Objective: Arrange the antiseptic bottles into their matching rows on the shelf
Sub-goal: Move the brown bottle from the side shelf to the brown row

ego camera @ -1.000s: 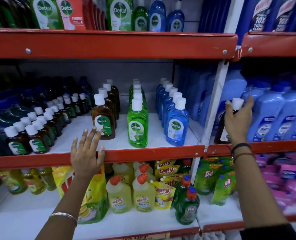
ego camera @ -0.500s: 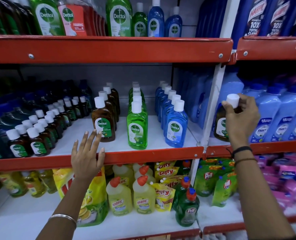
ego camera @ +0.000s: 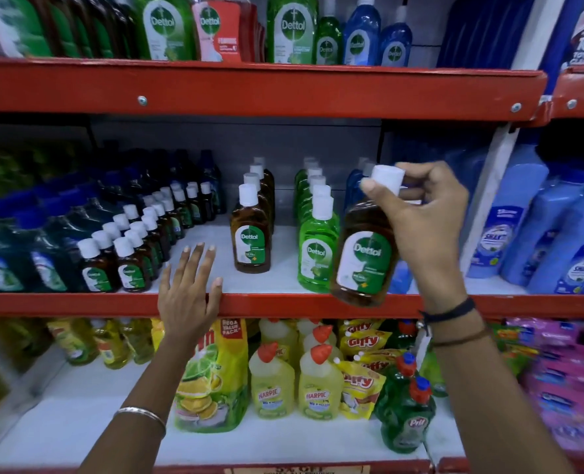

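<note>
My right hand (ego camera: 424, 220) grips a brown antiseptic bottle (ego camera: 364, 258) by its white cap and neck, holding it in the air in front of the blue row, just right of the green row (ego camera: 318, 241). A row of matching brown bottles (ego camera: 251, 234) stands on the middle shelf (ego camera: 283, 304), left of the green row. The blue row (ego camera: 354, 179) is mostly hidden behind the held bottle. My left hand (ego camera: 188, 292) rests flat on the shelf's red front edge, fingers spread, holding nothing.
Small brown bottles (ego camera: 130, 248) and dark bottles crowd the shelf's left part. Large blue bottles (ego camera: 537, 230) fill the bay to the right, past a white upright (ego camera: 489, 196). Yellow and green cleaner bottles (ego camera: 318, 381) stand on the shelf below. More antiseptic bottles (ego camera: 290, 29) stand on the top shelf.
My right hand has lifted the brown bottle out of the right bay and carried it left across the upright, in front of the blue row. My left hand stays on the shelf edge.
</note>
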`<control>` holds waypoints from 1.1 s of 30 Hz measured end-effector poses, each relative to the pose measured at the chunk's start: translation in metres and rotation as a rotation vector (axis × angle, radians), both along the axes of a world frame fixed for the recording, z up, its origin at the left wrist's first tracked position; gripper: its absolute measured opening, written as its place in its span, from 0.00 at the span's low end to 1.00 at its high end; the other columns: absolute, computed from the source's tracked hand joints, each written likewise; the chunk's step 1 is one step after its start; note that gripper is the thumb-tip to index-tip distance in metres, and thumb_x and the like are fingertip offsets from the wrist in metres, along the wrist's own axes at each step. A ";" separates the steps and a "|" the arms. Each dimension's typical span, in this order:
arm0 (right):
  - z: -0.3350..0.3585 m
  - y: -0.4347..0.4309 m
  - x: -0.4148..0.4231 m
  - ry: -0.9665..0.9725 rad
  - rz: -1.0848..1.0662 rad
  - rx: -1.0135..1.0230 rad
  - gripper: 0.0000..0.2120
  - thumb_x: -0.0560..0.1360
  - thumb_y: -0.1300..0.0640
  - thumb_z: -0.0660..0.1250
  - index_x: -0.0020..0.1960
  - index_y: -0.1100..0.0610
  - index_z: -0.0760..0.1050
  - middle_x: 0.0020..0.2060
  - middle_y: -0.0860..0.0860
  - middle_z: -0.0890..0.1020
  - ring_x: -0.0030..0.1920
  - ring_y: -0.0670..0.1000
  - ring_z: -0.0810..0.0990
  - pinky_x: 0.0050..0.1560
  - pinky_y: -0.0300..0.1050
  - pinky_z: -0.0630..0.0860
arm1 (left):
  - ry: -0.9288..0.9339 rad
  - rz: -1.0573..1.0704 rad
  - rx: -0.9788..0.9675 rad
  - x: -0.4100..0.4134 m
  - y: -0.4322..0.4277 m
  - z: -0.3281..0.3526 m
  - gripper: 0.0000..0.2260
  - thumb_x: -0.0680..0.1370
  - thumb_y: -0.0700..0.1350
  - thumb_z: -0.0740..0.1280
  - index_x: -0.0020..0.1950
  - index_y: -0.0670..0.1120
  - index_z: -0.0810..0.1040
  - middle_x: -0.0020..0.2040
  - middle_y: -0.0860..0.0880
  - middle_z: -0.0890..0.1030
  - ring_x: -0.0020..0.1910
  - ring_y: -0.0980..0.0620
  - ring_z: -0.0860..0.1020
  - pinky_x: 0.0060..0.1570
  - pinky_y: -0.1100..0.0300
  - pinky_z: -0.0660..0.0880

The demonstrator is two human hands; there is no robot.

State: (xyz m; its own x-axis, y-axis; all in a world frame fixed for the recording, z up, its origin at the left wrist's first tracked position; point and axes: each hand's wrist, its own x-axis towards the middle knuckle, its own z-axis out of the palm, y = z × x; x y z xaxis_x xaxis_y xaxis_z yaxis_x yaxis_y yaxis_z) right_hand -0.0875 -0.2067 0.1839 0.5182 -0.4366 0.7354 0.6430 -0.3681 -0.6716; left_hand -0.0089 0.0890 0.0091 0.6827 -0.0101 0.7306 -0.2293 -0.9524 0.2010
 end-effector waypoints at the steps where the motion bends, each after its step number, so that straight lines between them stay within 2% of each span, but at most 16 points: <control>1: -0.001 0.016 0.004 0.010 0.038 -0.005 0.16 0.63 0.48 0.78 0.45 0.50 0.75 0.39 0.42 0.81 0.36 0.40 0.81 0.36 0.37 0.76 | 0.002 0.011 0.004 0.001 0.008 0.000 0.24 0.81 0.55 0.49 0.76 0.49 0.63 0.73 0.44 0.70 0.73 0.44 0.66 0.70 0.39 0.62; 4: -0.005 0.061 0.019 0.045 0.101 -0.027 0.16 0.63 0.48 0.79 0.43 0.48 0.74 0.37 0.39 0.80 0.37 0.42 0.81 0.37 0.43 0.79 | -0.016 0.011 0.036 0.002 0.025 0.000 0.24 0.82 0.55 0.48 0.75 0.47 0.64 0.72 0.43 0.71 0.72 0.42 0.68 0.68 0.40 0.64; 7: -0.010 0.098 0.035 0.081 0.106 -0.054 0.16 0.62 0.46 0.78 0.44 0.46 0.74 0.36 0.39 0.81 0.38 0.40 0.81 0.38 0.44 0.80 | -0.056 -0.005 0.076 0.005 0.031 -0.001 0.24 0.82 0.55 0.48 0.74 0.47 0.66 0.71 0.43 0.72 0.71 0.42 0.70 0.66 0.41 0.67; 12: -0.028 0.135 0.066 0.171 0.108 -0.087 0.15 0.64 0.48 0.78 0.44 0.47 0.73 0.37 0.41 0.81 0.39 0.43 0.81 0.42 0.52 0.81 | -0.157 -0.018 0.092 0.012 0.032 -0.010 0.23 0.82 0.54 0.50 0.76 0.49 0.64 0.73 0.45 0.70 0.73 0.44 0.67 0.67 0.42 0.66; 14: -0.037 0.145 0.076 0.201 0.080 -0.111 0.15 0.65 0.47 0.77 0.45 0.47 0.73 0.36 0.40 0.79 0.38 0.41 0.79 0.41 0.50 0.81 | -0.186 -0.019 0.098 0.014 0.033 -0.012 0.23 0.82 0.54 0.50 0.77 0.51 0.61 0.74 0.47 0.69 0.74 0.45 0.66 0.68 0.43 0.65; 17: -0.048 0.154 0.086 0.235 0.049 -0.120 0.16 0.64 0.46 0.77 0.46 0.49 0.74 0.36 0.43 0.81 0.38 0.43 0.80 0.41 0.50 0.80 | -0.203 -0.015 0.112 0.016 0.034 -0.013 0.23 0.82 0.54 0.50 0.77 0.52 0.60 0.74 0.47 0.69 0.75 0.46 0.64 0.69 0.43 0.64; 20: -0.056 0.157 0.092 0.248 0.019 -0.131 0.16 0.65 0.45 0.76 0.47 0.48 0.74 0.38 0.45 0.82 0.39 0.44 0.81 0.42 0.51 0.80 | -0.202 -0.017 0.118 0.016 0.033 -0.012 0.23 0.82 0.54 0.51 0.76 0.51 0.63 0.73 0.47 0.70 0.75 0.46 0.64 0.69 0.43 0.64; 24: -0.059 0.154 0.093 0.261 0.036 -0.161 0.19 0.67 0.45 0.75 0.52 0.52 0.75 0.45 0.48 0.84 0.44 0.46 0.81 0.44 0.48 0.80 | -0.201 -0.019 0.097 0.010 0.028 -0.010 0.22 0.81 0.53 0.53 0.74 0.49 0.67 0.72 0.47 0.71 0.73 0.45 0.67 0.67 0.42 0.67; 26: -0.060 0.150 0.089 0.262 0.113 -0.149 0.17 0.71 0.47 0.72 0.56 0.55 0.76 0.48 0.49 0.83 0.46 0.43 0.81 0.48 0.44 0.80 | -0.149 -0.025 0.038 0.004 0.022 -0.003 0.22 0.80 0.51 0.54 0.73 0.48 0.70 0.71 0.47 0.73 0.72 0.44 0.69 0.66 0.41 0.68; 28: -0.066 0.146 0.079 0.267 0.185 -0.115 0.18 0.76 0.47 0.66 0.61 0.55 0.74 0.54 0.48 0.81 0.48 0.36 0.78 0.49 0.31 0.76 | -0.065 -0.055 -0.080 -0.001 0.014 0.007 0.22 0.80 0.51 0.54 0.73 0.47 0.70 0.69 0.46 0.76 0.68 0.44 0.74 0.64 0.42 0.71; 30: -0.081 0.144 0.065 0.311 0.235 -0.053 0.22 0.78 0.44 0.61 0.68 0.54 0.69 0.60 0.45 0.75 0.54 0.34 0.74 0.51 0.22 0.69 | 0.015 -0.132 -0.263 -0.007 0.005 0.018 0.23 0.81 0.53 0.52 0.74 0.49 0.66 0.65 0.47 0.79 0.60 0.46 0.78 0.60 0.45 0.73; 32: -0.102 0.146 0.050 0.377 0.259 0.007 0.27 0.77 0.40 0.55 0.71 0.53 0.65 0.64 0.43 0.71 0.61 0.37 0.70 0.54 0.20 0.65 | 0.138 -0.255 -0.464 -0.011 -0.005 0.029 0.24 0.81 0.60 0.49 0.76 0.57 0.59 0.68 0.53 0.76 0.60 0.49 0.78 0.56 0.49 0.74; 33: -0.111 0.147 0.044 0.409 0.267 0.031 0.30 0.76 0.38 0.52 0.72 0.53 0.64 0.66 0.45 0.71 0.63 0.39 0.68 0.57 0.23 0.64 | 0.203 -0.324 -0.534 -0.012 -0.010 0.034 0.25 0.79 0.63 0.47 0.76 0.61 0.56 0.70 0.55 0.73 0.63 0.50 0.76 0.57 0.51 0.72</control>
State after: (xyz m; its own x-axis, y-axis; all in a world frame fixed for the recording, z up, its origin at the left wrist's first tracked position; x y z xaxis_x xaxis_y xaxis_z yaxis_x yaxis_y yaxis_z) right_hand -0.0440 -0.0594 0.0733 0.8588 -0.2671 0.4372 0.3936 -0.2023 -0.8968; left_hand -0.0213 0.0786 0.0426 0.8308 0.0902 0.5492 -0.3953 -0.5989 0.6964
